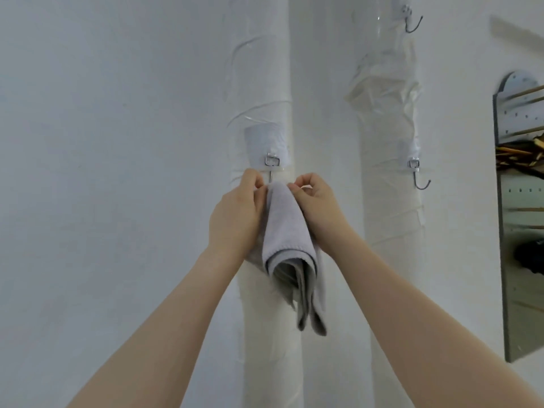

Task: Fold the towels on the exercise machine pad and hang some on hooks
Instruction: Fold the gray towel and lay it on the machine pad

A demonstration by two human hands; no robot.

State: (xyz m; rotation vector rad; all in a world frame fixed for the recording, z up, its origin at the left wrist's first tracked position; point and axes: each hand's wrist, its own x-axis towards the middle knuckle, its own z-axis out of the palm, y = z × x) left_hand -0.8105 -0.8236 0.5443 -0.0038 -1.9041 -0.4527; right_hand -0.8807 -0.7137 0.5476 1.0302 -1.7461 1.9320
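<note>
A folded grey towel (pixel 290 251) hangs in front of a white wrapped pipe (pixel 265 83), its top bunched just under a metal hook (pixel 272 164) taped to the pipe. My left hand (pixel 235 213) pinches the towel's top from the left. My right hand (pixel 316 204) pinches it from the right. The hook's lower curve is hidden behind the towel and my fingers, so I cannot tell if the towel rests on it. The towel's loose ends dangle down to the lower right.
A second wrapped pipe (pixel 391 201) stands to the right with a bare metal hook (pixel 421 181) at the same height and another bare hook (pixel 412 22) high up. A pegboard panel (pixel 518 201) with wooden pegs is at the far right. White wall fills the left.
</note>
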